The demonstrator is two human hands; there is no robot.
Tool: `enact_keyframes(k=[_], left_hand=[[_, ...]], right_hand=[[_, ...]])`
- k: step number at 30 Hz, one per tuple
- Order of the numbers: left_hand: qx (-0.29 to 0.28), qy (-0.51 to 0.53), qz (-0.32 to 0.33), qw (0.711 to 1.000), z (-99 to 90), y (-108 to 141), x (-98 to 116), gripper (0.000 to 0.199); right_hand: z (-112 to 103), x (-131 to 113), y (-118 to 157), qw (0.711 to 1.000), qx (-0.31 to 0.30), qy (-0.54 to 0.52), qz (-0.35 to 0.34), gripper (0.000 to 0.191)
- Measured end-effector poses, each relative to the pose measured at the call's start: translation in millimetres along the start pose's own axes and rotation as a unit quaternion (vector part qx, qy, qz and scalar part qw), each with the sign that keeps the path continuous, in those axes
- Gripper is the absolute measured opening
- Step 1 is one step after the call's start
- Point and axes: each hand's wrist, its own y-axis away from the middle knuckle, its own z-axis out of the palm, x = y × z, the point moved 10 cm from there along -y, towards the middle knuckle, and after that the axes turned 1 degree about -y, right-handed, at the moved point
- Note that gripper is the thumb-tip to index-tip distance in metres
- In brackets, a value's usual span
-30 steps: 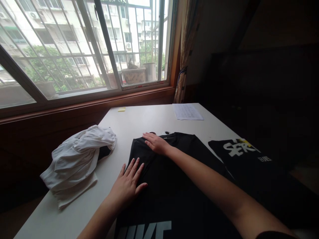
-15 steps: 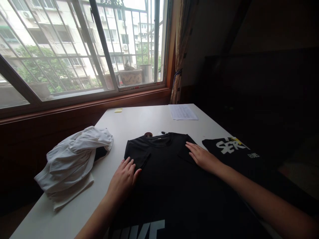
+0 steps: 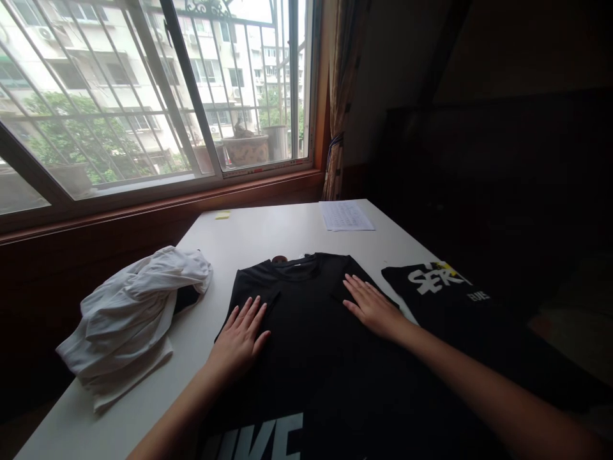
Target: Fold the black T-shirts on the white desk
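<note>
A black T-shirt (image 3: pixel 306 345) lies spread on the white table, its collar toward the window and pale block letters near the bottom of the view. My left hand (image 3: pixel 241 335) rests flat on its left side by the sleeve, fingers stretched out. On the right shoulder and sleeve area lies my right hand (image 3: pixel 371 305), also flat with the fingers extended. Neither hand grips the cloth. The lower part of the shirt runs out of view.
A crumpled white garment (image 3: pixel 134 313) is heaped at the table's left edge. To the right lies another black garment (image 3: pixel 431 300) with white and yellow print. Paper sheets (image 3: pixel 347 216) and a yellow note (image 3: pixel 223 215) lie on the far part of the table (image 3: pixel 268 227), below a barred window.
My left hand has shifted slightly inward and spread flatter over the shirt. My right hand still lies on the right sleeve area, where the sleeve now reaches farther out. The view has turned slightly.
</note>
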Motion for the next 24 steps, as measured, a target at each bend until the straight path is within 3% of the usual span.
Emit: enact_keyframes(k=[10,24], left_hand=[[-0.006,-0.013,-0.008,1.000,11.9,-36.3,-41.2,0.061],[-0.090,-0.003,-0.034,0.995,36.7,-98.9,-93.3,0.068]], right_hand=[[9.1,4.7,-61.7,1.000,-0.017,-0.016,0.011,0.076],[19.4,20.6,-130.9,0.996,-0.075,-0.007,0.043,0.083]])
